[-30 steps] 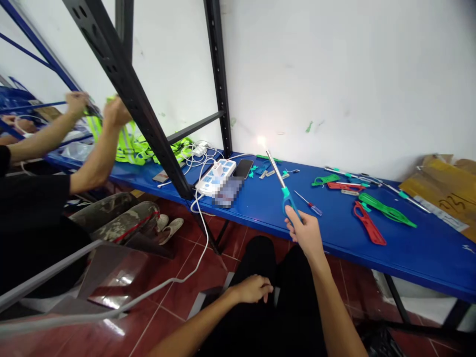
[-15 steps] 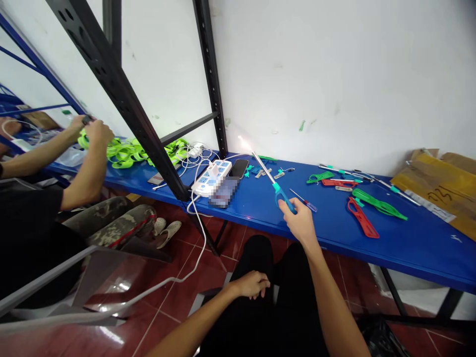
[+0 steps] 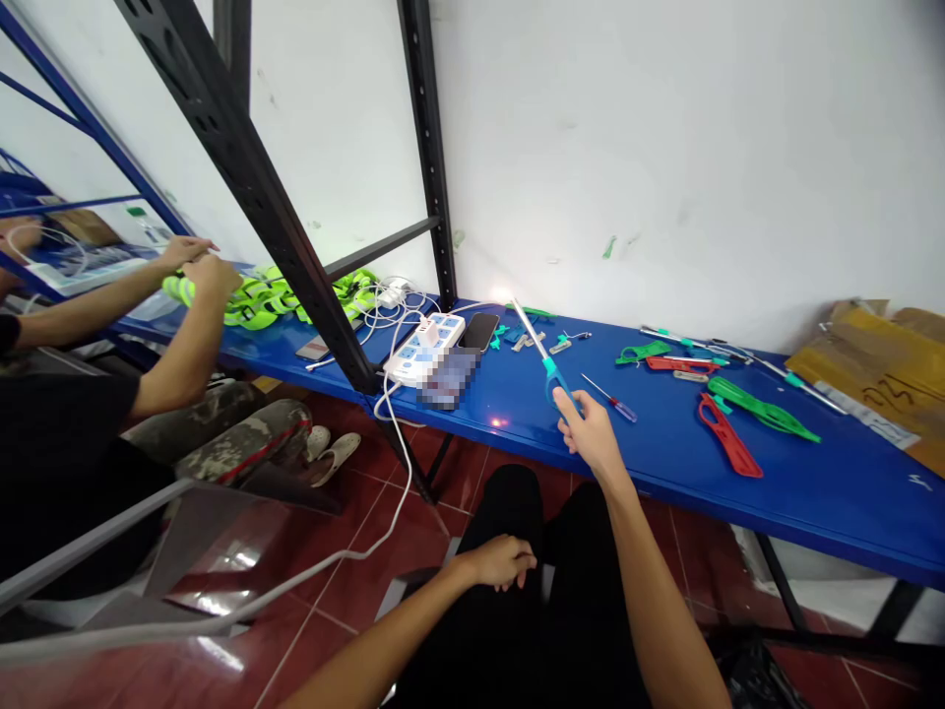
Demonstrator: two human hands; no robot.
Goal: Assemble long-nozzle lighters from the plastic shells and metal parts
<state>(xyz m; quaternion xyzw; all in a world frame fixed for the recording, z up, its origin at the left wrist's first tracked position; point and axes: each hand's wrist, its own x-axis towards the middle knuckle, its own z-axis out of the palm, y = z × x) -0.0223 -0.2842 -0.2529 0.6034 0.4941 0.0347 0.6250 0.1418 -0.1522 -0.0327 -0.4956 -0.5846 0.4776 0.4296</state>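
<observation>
The right hand [image 3: 587,428] grips a blue lighter [image 3: 547,362] above the desk [image 3: 679,453]; its trailing flame [image 3: 511,293] has shrunk to a glow, apparently still lit. The left hand [image 3: 503,563] rests loosely curled.

I can read no text for certain on this feed. At three o'clock, dark handwriting [image 3: 892,396] stands on the brown-taped cardboard box [image 3: 849,345] — too unclear for me to spell out — and the white label [image 3: 878,423] below it is blurred.
</observation>
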